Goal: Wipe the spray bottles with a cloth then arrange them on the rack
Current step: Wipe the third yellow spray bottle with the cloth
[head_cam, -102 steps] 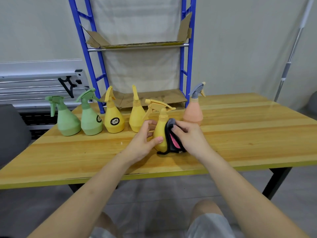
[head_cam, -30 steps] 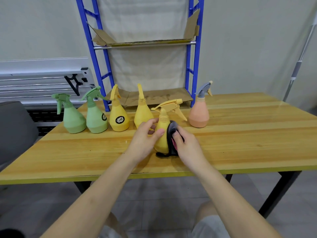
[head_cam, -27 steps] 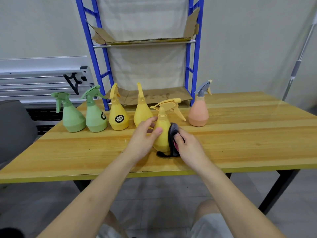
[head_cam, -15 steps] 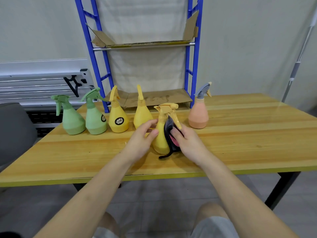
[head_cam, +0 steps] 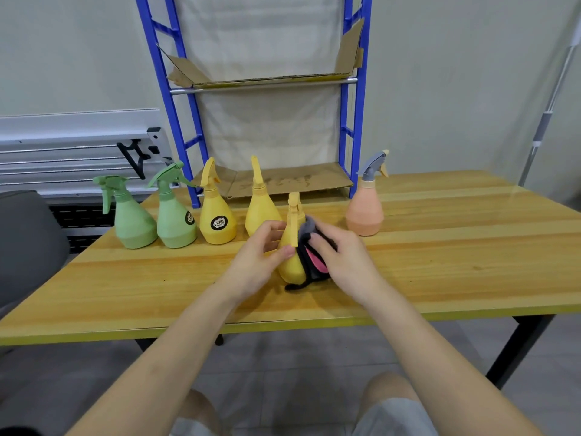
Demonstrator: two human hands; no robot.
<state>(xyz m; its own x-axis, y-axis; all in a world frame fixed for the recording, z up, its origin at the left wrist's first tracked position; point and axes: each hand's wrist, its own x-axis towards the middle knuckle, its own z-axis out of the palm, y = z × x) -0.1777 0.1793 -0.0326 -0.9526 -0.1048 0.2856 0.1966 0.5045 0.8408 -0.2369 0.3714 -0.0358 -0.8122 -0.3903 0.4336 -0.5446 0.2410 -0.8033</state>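
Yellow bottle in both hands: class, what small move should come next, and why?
Probably turn the yellow bottle a little with the left hand, since the right hand presses the cloth against one side only and the rack holds no bottles.

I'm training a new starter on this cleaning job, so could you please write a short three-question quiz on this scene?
1. How many spray bottles stand on the table?
2. True or false: a bottle already sits on the blue rack.
3. What does the right hand hold? A) a sponge B) a cloth C) a brush

Key:
1. Six: two green, three yellow, one pink.
2. False; its shelves hold only cardboard.
3. B: the dark cloth, pressed against the yellow bottle that the left hand grips.
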